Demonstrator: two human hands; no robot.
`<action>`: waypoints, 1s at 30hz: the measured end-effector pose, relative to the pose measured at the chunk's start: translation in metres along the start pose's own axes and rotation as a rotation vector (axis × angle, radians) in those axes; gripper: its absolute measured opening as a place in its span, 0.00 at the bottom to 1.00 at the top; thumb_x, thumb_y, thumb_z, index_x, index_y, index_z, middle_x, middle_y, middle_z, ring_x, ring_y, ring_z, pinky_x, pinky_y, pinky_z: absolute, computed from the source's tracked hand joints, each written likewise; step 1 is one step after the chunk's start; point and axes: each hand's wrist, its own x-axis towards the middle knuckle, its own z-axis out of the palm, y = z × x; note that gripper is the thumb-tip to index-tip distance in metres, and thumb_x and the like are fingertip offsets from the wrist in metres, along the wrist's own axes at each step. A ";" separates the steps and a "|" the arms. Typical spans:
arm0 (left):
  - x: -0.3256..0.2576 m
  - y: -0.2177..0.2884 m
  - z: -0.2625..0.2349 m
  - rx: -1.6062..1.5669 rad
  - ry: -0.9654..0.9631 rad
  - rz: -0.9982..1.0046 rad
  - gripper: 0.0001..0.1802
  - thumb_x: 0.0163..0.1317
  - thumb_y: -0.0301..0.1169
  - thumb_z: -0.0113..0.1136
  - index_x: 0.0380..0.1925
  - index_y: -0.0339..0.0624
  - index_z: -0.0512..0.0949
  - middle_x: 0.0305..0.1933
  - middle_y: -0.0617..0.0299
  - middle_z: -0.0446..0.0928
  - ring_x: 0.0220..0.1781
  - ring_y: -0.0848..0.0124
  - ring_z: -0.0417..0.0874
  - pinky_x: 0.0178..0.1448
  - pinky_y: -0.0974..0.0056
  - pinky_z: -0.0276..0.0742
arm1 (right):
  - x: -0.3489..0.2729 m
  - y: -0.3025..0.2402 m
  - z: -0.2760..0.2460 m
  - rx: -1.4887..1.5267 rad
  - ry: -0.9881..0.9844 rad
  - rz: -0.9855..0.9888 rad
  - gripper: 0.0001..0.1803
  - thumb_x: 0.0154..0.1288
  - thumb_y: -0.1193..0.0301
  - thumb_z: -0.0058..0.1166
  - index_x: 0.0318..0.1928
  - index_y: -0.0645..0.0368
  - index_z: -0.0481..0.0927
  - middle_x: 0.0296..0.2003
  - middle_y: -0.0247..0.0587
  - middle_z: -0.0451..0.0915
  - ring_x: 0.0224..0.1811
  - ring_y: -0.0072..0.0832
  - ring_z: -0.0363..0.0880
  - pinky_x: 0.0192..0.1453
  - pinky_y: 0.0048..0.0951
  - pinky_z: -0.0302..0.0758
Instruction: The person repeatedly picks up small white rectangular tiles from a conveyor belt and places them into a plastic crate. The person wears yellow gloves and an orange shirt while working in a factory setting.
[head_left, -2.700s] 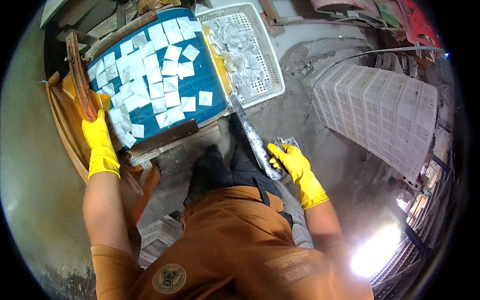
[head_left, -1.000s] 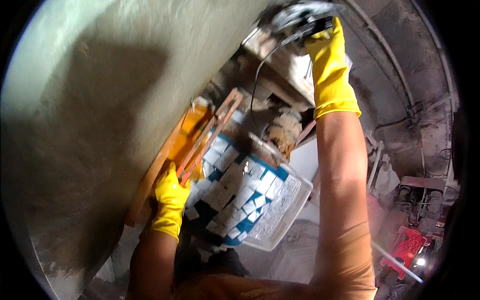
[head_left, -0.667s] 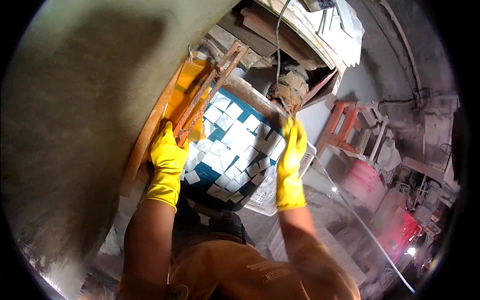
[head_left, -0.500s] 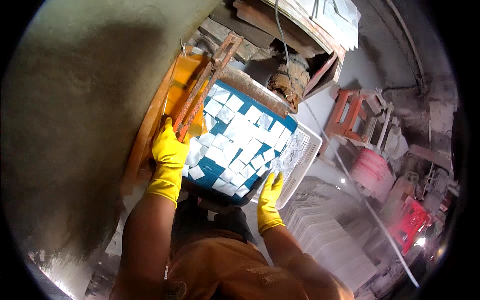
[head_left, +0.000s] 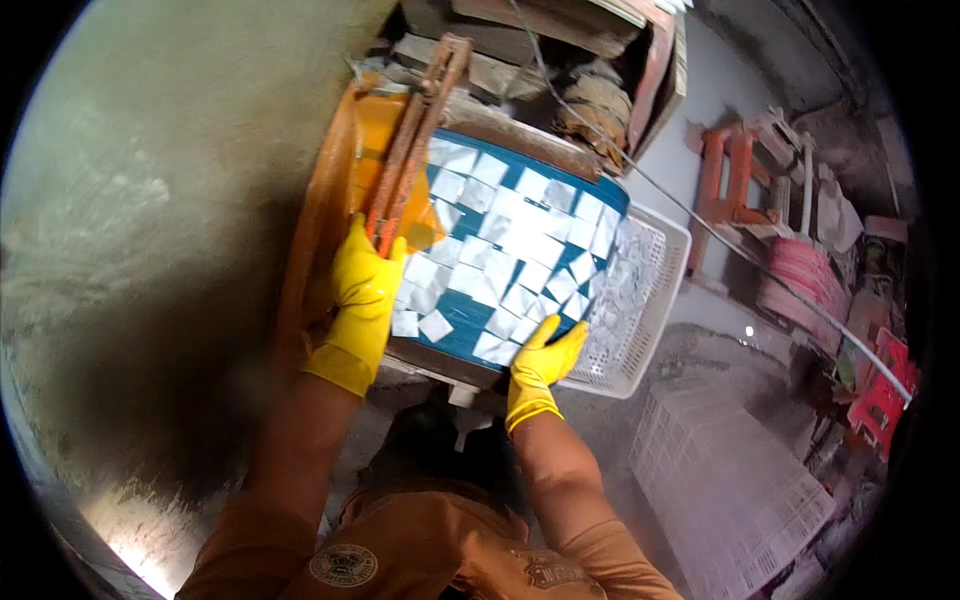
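My left hand (head_left: pixel 368 290), in a yellow rubber glove, is closed round the lower end of a long, rusty metal handle (head_left: pixel 405 150) with orange paint. The handle slants up and away beside a blue belt-like surface (head_left: pixel 458 318). Many small white square tiles (head_left: pixel 482 280) lie flat on that surface, some touching, some apart. My right hand (head_left: pixel 545 365), gloved alike, is open at the near right corner of the blue surface. Its thumb and fingers are spread close to the nearest tiles, and nothing shows in it.
A white perforated basket (head_left: pixel 655 330) with pale tile pieces sits against the right end. Orange sheeting (head_left: pixel 372 125) hangs at the left. A cloth-wrapped, motor-like lump (head_left: pixel 597 110) is behind. Stacked pale crates (head_left: pixel 725 480) and a red stool (head_left: pixel 735 175) stand right; a cable crosses there.
The whole view has shifted. My right hand has come from the basket's near edge onto the blue surface's corner, its thumb now spread. My left hand keeps hold of the handle.
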 end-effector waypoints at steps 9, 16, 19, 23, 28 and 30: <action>-0.044 0.106 -0.054 -0.093 -0.050 0.039 0.23 0.57 0.45 0.68 0.46 0.43 0.77 0.36 0.44 0.82 0.39 0.42 0.83 0.40 0.45 0.79 | 0.014 0.071 -0.058 0.301 -0.228 0.250 0.35 0.80 0.49 0.45 0.69 0.68 0.71 0.67 0.57 0.74 0.68 0.47 0.73 0.74 0.37 0.67; -0.144 0.099 -0.080 0.020 0.178 0.226 0.43 0.64 0.47 0.63 0.73 0.34 0.63 0.73 0.35 0.65 0.73 0.39 0.67 0.76 0.44 0.63 | 0.016 0.022 -0.074 0.145 -0.249 -0.120 0.33 0.78 0.49 0.49 0.67 0.65 0.73 0.65 0.56 0.76 0.67 0.47 0.75 0.73 0.38 0.68; -0.210 0.104 -0.083 -0.088 0.128 0.431 0.42 0.68 0.46 0.61 0.76 0.37 0.60 0.77 0.35 0.60 0.79 0.41 0.60 0.80 0.46 0.58 | 0.029 0.034 -0.082 0.086 -0.170 -0.175 0.32 0.76 0.50 0.51 0.66 0.63 0.75 0.63 0.56 0.77 0.66 0.48 0.75 0.73 0.40 0.69; -0.339 0.057 -0.112 0.007 0.134 0.419 0.40 0.66 0.43 0.61 0.74 0.38 0.62 0.76 0.37 0.63 0.77 0.41 0.63 0.79 0.45 0.60 | 0.008 0.051 -0.091 0.054 -0.142 -0.321 0.31 0.75 0.50 0.55 0.65 0.61 0.77 0.61 0.55 0.79 0.65 0.48 0.76 0.72 0.41 0.70; -0.490 -0.029 -0.125 0.083 0.241 0.208 0.38 0.67 0.46 0.61 0.72 0.38 0.65 0.74 0.39 0.66 0.75 0.42 0.67 0.77 0.46 0.63 | -0.004 0.098 -0.097 0.007 -0.005 -0.481 0.29 0.73 0.50 0.58 0.64 0.59 0.79 0.59 0.55 0.81 0.64 0.48 0.78 0.71 0.42 0.71; -0.567 -0.072 -0.110 0.106 0.316 0.011 0.39 0.66 0.47 0.62 0.71 0.36 0.66 0.72 0.39 0.68 0.74 0.42 0.68 0.76 0.47 0.64 | -0.002 0.124 -0.105 -0.014 0.077 -0.528 0.29 0.73 0.51 0.59 0.63 0.59 0.79 0.59 0.55 0.82 0.64 0.49 0.78 0.71 0.43 0.71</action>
